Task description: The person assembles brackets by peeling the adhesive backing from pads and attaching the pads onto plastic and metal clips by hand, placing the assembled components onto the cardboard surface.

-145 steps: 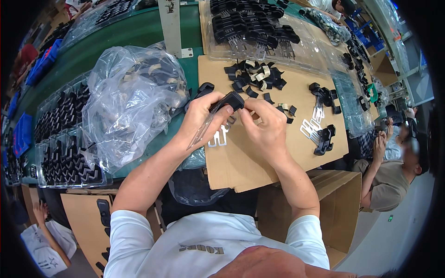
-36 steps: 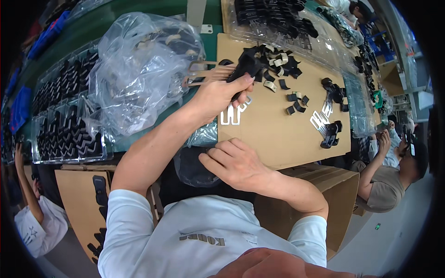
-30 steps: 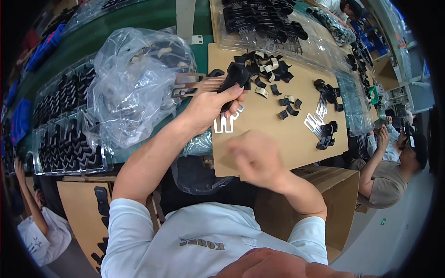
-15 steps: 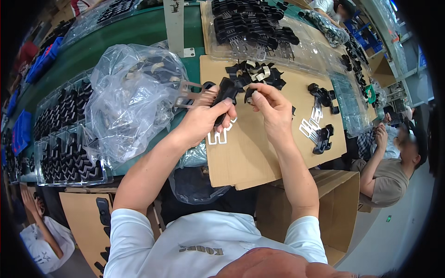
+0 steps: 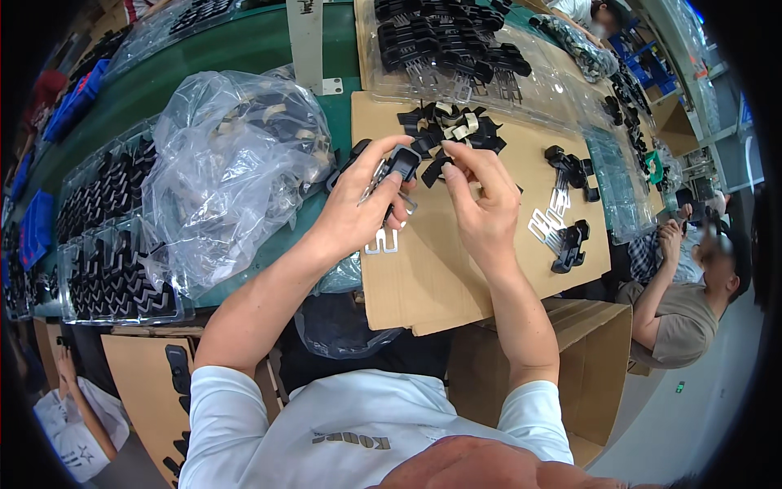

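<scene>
Fingers of L hand point(image 5: 350, 202) curled round blk clip point(image 5: 402, 163), R hand point(image 5: 487, 202) half-parted at blk pc point(image 5: 433, 173) near pile point(image 5: 464, 126), can't tell if held

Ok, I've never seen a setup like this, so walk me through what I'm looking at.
There is no machine here: a person works with two bare hands. The view comes from the left of two wide fisheye cameras on the person's head, looking down, so straight edges look bent.

The left hand holds a black part with metal prongs. The right hand appears to pinch a small black curved piece close beside it.

Below the hands is a cardboard sheet. On it lie a pile of black and beige curved pieces and, to the right, black pieces with metal prongs. To the left is a clear plastic bag on a green surface.
</scene>
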### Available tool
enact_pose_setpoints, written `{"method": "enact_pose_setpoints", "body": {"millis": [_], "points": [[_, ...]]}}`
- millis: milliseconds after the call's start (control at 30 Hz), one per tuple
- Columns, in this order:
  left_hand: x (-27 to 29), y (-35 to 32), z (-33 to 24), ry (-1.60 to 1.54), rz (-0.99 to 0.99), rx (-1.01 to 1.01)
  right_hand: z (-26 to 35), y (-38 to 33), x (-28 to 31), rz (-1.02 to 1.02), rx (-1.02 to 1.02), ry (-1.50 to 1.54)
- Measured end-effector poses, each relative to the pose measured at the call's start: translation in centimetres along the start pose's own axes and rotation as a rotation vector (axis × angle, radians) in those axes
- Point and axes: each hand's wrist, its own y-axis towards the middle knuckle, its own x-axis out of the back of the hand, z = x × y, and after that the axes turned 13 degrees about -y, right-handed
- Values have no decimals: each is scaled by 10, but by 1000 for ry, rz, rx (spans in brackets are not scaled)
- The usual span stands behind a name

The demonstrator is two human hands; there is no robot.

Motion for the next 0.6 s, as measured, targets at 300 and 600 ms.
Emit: {"method": "enact_pose_setpoints", "body": {"millis": [300,600], "points": [[3,1,8,64,36,-98,12,7,-8,-11,78,-65],[0,0,1,133,22,-78,12,16,-12,-25,280,-299]]}}
